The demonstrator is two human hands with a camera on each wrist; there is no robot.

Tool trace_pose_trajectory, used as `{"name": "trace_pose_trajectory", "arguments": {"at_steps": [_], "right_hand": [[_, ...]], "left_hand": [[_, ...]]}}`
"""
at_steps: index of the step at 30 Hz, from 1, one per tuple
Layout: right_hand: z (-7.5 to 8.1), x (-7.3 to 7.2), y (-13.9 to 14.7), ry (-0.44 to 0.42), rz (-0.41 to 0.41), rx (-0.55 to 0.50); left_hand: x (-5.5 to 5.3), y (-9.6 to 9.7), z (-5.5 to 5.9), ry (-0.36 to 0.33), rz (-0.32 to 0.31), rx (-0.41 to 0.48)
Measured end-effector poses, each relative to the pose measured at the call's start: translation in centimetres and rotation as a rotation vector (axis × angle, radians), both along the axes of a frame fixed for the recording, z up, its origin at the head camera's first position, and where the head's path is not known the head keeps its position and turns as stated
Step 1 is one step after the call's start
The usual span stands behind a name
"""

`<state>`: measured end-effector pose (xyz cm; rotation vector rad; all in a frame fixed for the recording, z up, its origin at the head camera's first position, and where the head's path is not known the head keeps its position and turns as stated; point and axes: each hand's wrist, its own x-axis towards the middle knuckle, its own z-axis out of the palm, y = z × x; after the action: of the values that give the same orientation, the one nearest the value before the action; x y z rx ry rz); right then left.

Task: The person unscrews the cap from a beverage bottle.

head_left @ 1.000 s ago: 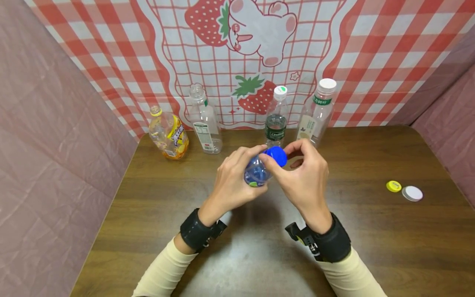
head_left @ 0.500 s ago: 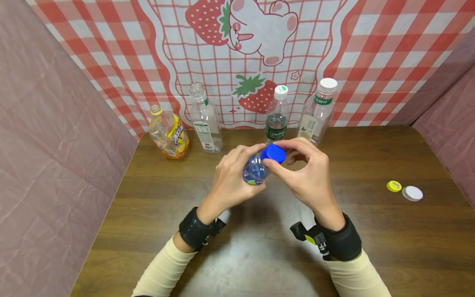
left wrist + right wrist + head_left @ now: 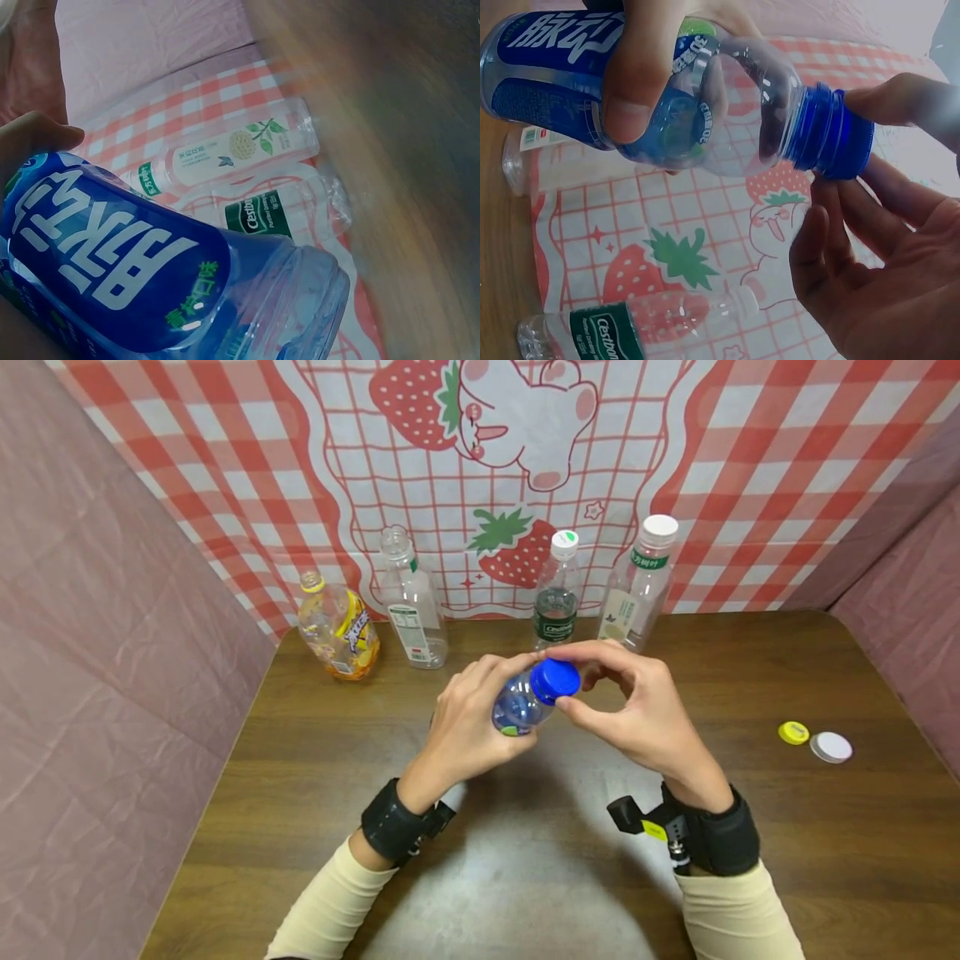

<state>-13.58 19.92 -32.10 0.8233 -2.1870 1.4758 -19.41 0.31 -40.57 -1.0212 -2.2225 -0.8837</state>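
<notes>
My left hand [image 3: 472, 722] grips a clear plastic bottle [image 3: 682, 112] with a blue label around its body, holding it tilted above the table. Its blue cap [image 3: 556, 679] sits on the neck, facing up and to the right. The thumb and fingers of my right hand [image 3: 637, 706] pinch this cap at its edge, as the right wrist view shows from the side. In the left wrist view the blue label [image 3: 112, 255] with white characters fills the lower left, and the bottle's base [image 3: 315, 300] points right.
Along the back stand a yellow-labelled bottle [image 3: 341, 631] and a clear bottle [image 3: 414, 610], both uncapped. A green-labelled bottle [image 3: 557, 597] and a tall bottle [image 3: 637, 585] wear white caps. A yellow cap [image 3: 793, 732] and a white cap [image 3: 831, 747] lie at the right.
My right hand and wrist have swung to the right around the blue cap, and its fingers have shifted along the cap's edge. The left hand and bottle have stayed nearly in place.
</notes>
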Motion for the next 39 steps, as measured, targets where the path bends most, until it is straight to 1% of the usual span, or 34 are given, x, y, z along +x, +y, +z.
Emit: {"name": "trace_pose_trajectory", "arguments": {"at_steps": [2,4,6,8,14,20,22,24,26,28,31,33,35,39], "right_hand": [[-0.1,0.0,0.2,-0.015,0.036,-0.014],[-0.1,-0.1,0.3,-0.022,0.055,-0.021],[-0.2,-0.1,0.2,-0.022,0.057,-0.029],[-0.3,-0.2,0.0,-0.018,0.039,-0.044],[-0.5,-0.2,-1.1,-0.015,-0.089,-0.091],[-0.3,0.1,-1.7,-0.072,-0.234,-0.084],[-0.2,0.2,-1.8,-0.094,-0.269,-0.091],[-0.1,0.2,-1.9,-0.102,-0.285,-0.099],[-0.2,0.2,-1.9,-0.093,-0.284,-0.105],[-0.8,-0.2,-1.4,-0.065,-0.266,-0.110],[-0.8,-0.2,-1.0,-0.026,-0.227,-0.087],[-0.7,-0.1,-0.7,-0.011,-0.197,-0.068],[0.1,0.2,-0.6,-0.009,-0.166,-0.040],[0.3,0.1,0.0,-0.009,-0.077,-0.015]], "left_hand": [[0.0,0.0,0.0,-0.005,-0.003,-0.002],[0.0,0.0,0.0,-0.011,-0.007,-0.003],[0.0,0.0,-0.1,-0.013,-0.010,-0.003],[0.1,0.1,-0.1,-0.013,-0.013,-0.004],[0.2,0.2,-0.1,-0.010,-0.019,0.006],[0.2,0.3,0.0,0.002,-0.012,0.040],[0.2,0.3,0.1,0.004,-0.012,0.049],[0.2,0.3,0.2,0.007,-0.010,0.054],[0.1,0.3,0.2,0.010,-0.008,0.055],[0.1,0.3,0.2,0.011,-0.005,0.051],[0.0,0.3,0.1,0.014,0.000,0.036],[-0.1,0.3,0.1,0.010,0.000,0.027],[-0.1,0.3,0.1,0.005,-0.001,0.020],[0.0,0.4,0.0,-0.007,-0.001,0.019]]}}
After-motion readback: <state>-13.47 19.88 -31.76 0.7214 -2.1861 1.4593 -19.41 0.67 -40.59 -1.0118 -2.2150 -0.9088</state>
